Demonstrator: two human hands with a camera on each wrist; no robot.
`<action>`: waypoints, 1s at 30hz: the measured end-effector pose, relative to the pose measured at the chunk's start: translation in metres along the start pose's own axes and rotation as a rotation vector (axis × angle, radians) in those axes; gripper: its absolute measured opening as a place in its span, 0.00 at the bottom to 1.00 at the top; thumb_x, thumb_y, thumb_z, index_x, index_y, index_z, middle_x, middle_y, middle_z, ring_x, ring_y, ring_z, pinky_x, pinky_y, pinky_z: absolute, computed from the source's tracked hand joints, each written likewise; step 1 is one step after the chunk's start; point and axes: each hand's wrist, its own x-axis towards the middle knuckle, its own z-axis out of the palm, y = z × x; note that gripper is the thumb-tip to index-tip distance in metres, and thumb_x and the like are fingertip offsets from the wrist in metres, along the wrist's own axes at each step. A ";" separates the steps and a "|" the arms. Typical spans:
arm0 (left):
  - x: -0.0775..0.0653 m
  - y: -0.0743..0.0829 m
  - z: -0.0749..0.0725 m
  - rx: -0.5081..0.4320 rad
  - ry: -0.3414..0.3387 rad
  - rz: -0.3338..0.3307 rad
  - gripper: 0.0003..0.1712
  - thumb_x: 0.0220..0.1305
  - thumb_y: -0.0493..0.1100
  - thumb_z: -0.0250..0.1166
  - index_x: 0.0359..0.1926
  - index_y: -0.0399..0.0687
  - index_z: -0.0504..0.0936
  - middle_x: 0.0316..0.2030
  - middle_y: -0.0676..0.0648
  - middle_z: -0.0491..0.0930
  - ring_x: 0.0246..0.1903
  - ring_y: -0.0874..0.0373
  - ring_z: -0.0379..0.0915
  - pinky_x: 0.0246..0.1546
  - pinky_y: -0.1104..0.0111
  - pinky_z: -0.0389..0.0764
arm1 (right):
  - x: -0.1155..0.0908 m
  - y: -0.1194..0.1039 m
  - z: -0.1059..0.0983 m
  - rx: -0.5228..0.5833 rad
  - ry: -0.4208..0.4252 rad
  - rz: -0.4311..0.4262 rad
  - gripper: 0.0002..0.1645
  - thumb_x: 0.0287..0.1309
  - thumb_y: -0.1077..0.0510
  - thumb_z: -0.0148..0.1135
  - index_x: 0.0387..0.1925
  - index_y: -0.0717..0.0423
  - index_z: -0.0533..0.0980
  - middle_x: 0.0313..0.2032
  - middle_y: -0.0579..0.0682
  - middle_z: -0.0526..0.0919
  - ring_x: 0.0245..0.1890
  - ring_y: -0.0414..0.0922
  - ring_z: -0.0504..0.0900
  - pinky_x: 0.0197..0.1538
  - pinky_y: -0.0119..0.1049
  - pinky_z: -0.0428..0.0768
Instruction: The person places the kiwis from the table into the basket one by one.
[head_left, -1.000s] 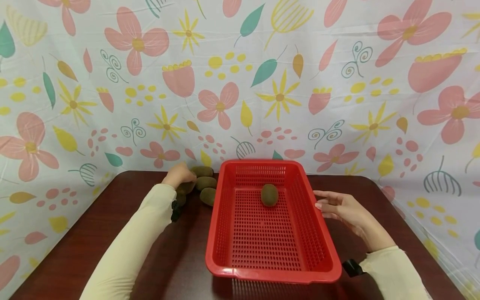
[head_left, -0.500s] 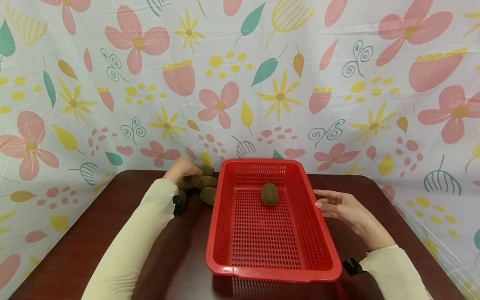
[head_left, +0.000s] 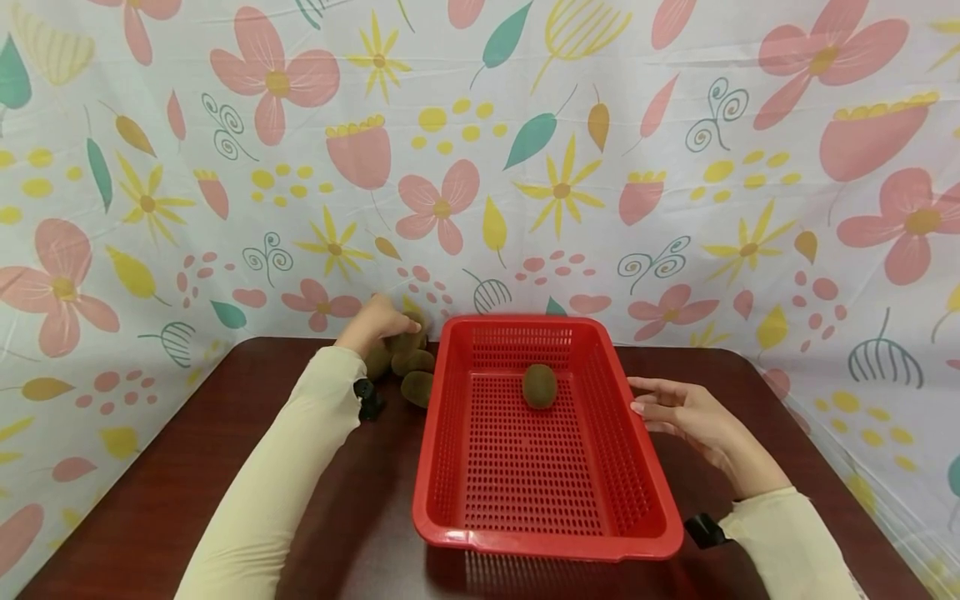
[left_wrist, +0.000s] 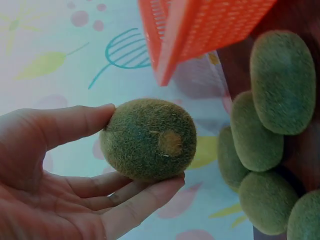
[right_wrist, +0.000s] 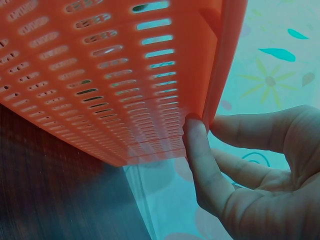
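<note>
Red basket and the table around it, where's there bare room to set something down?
In the red basket, the floor in front of the lone kiwi is bare; so is the table between basket and left sleeve. Crowded: the table's back left, where kiwis cluster near the left hand.

The basket [head_left: 547, 546] stands on the table [head_left: 375, 500], and one kiwi [head_left: 540, 387] lies in its far half. On its left, also far, is a group of kiwis [head_left: 417, 388]; near them is the left hand [head_left: 375, 321] with another kiwi [left_wrist: 149, 140]. The right hand [head_left: 693, 415] is at the basket's right rim. Behind the table is a cloth [head_left: 495, 133].
</note>
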 end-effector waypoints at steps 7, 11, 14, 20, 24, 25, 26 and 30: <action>-0.003 0.013 0.000 -0.049 -0.004 0.001 0.32 0.62 0.43 0.65 0.59 0.25 0.66 0.57 0.32 0.68 0.51 0.40 0.71 0.49 0.53 0.79 | 0.000 0.001 0.000 0.000 0.001 0.005 0.40 0.62 0.55 0.64 0.69 0.67 0.59 0.50 0.59 0.81 0.43 0.46 0.84 0.48 0.41 0.82; -0.004 0.023 0.002 -0.094 0.009 0.003 0.31 0.61 0.43 0.67 0.58 0.28 0.68 0.55 0.33 0.70 0.49 0.41 0.73 0.47 0.53 0.80 | 0.001 0.001 -0.001 -0.001 0.007 0.011 0.41 0.61 0.54 0.64 0.69 0.67 0.59 0.50 0.58 0.81 0.43 0.45 0.84 0.48 0.42 0.82; -0.004 0.032 0.005 -0.107 0.008 0.017 0.34 0.61 0.44 0.67 0.61 0.29 0.67 0.59 0.34 0.68 0.50 0.41 0.72 0.47 0.53 0.80 | 0.002 0.002 -0.001 0.002 0.006 0.011 0.40 0.61 0.54 0.64 0.69 0.67 0.60 0.50 0.58 0.81 0.43 0.45 0.84 0.49 0.42 0.82; -0.001 0.052 0.014 -0.196 -0.020 0.006 0.44 0.61 0.41 0.67 0.71 0.34 0.53 0.64 0.36 0.62 0.53 0.43 0.70 0.47 0.54 0.80 | 0.002 0.001 -0.001 0.015 -0.001 0.011 0.40 0.62 0.55 0.64 0.69 0.67 0.59 0.49 0.57 0.82 0.42 0.45 0.84 0.48 0.41 0.82; 0.003 0.064 0.022 -0.249 -0.038 -0.025 0.45 0.61 0.40 0.67 0.71 0.34 0.50 0.61 0.36 0.63 0.54 0.42 0.70 0.48 0.55 0.80 | 0.001 0.001 -0.001 0.014 -0.002 0.013 0.41 0.62 0.55 0.64 0.69 0.67 0.59 0.50 0.57 0.81 0.42 0.45 0.84 0.49 0.42 0.82; 0.004 0.067 0.024 -0.241 -0.042 -0.035 0.44 0.62 0.41 0.67 0.70 0.33 0.51 0.61 0.36 0.64 0.54 0.42 0.70 0.49 0.56 0.79 | 0.001 0.001 -0.001 0.013 -0.002 0.012 0.41 0.62 0.55 0.64 0.69 0.68 0.59 0.50 0.57 0.81 0.43 0.45 0.84 0.49 0.42 0.82; 0.005 0.070 0.026 -0.234 -0.043 -0.042 0.42 0.61 0.42 0.67 0.69 0.32 0.54 0.60 0.36 0.65 0.54 0.42 0.70 0.50 0.56 0.79 | 0.001 0.001 -0.001 0.012 -0.002 0.011 0.41 0.62 0.55 0.64 0.69 0.68 0.59 0.50 0.57 0.81 0.43 0.45 0.84 0.49 0.42 0.82; 0.010 0.078 0.037 -0.287 -0.062 -0.054 0.34 0.61 0.39 0.66 0.63 0.30 0.62 0.58 0.34 0.67 0.54 0.40 0.71 0.50 0.55 0.79 | 0.001 0.001 -0.001 0.013 -0.005 0.008 0.41 0.62 0.55 0.64 0.69 0.68 0.58 0.50 0.57 0.81 0.43 0.45 0.84 0.49 0.42 0.81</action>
